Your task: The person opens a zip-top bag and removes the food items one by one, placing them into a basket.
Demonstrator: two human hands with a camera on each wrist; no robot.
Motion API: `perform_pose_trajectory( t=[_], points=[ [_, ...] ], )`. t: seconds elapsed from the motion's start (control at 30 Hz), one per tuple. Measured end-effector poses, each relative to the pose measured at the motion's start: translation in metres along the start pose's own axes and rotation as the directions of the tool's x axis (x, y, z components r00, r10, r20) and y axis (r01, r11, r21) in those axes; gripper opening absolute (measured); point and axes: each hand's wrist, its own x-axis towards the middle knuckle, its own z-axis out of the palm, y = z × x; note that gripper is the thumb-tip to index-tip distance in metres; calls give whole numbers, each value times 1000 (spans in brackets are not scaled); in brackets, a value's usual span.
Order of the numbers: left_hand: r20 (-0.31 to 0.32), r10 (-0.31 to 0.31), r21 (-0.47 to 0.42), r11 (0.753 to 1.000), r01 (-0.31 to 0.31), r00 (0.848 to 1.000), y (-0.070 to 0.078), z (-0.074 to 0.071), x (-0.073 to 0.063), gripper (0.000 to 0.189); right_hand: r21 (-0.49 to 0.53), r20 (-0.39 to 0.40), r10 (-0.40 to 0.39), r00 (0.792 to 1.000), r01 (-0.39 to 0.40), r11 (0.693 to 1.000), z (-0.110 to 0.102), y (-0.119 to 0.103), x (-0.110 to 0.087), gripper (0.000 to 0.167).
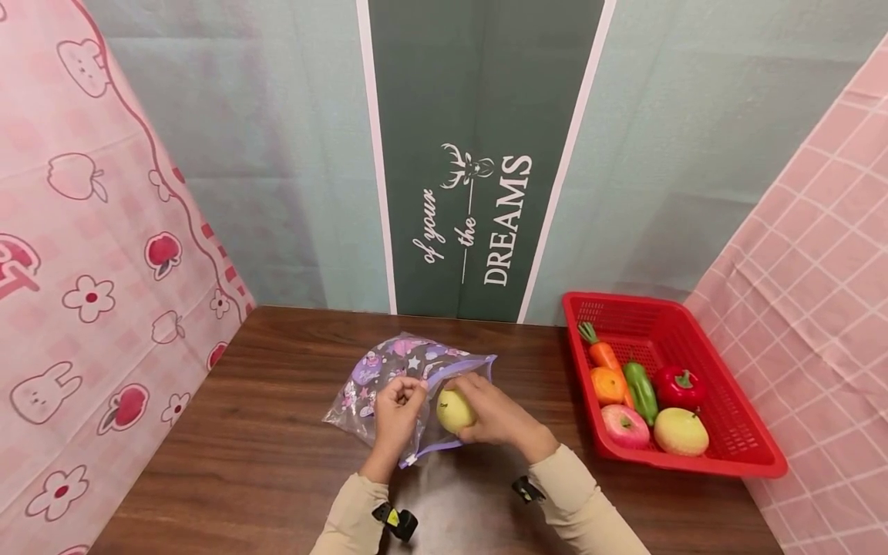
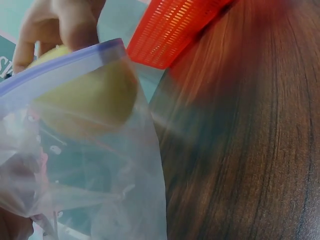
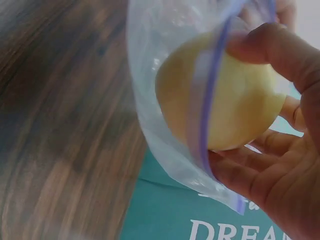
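Note:
My right hand [image 1: 494, 408] grips a round yellow-green pear [image 1: 454, 411], thumb on one side and fingers on the other. In the right wrist view the pear [image 3: 225, 95] is partly inside the mouth of a clear zip bag, with the bag's purple zip strip [image 3: 214, 90] crossing in front of it. The zip bag [image 1: 414, 362], printed with purple and pink cartoon figures and stars, lies on the table with its mouth toward the right. With thumb and fingertips, my left hand [image 1: 400, 410] pinches the upper edge of the bag's opening. A white slider [image 1: 409, 460] sits at the strip's near end.
To the right stands a red plastic basket [image 1: 735, 401] holding a carrot [image 1: 603, 354], an orange [image 1: 607, 385], a green pepper [image 1: 640, 391], a red bell pepper [image 1: 678, 388], a pink apple [image 1: 626, 426] and another yellow-green pear [image 1: 681, 432]. Cloth hangs behind the wooden table [image 1: 229, 439].

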Motion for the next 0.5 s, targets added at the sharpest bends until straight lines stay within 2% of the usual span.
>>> perform_pose_trajectory(
  t=[0.13, 0.3, 0.5],
  points=[
    [-16, 5, 19, 1000, -5, 1000, -1, 0, -1, 6, 56, -35, 46, 998, -44, 998, -11, -2, -1, 61],
    [-6, 2, 6, 1000, -2, 1000, -3, -1, -1, 6, 90, -49, 104, 993, -99, 991, -29, 0, -2, 59],
    [14, 10, 4, 1000, -10, 1000, -5, -1, -2, 7, 114, -92, 130, 987, -120, 986, -46, 9, -8, 59]
  ],
)
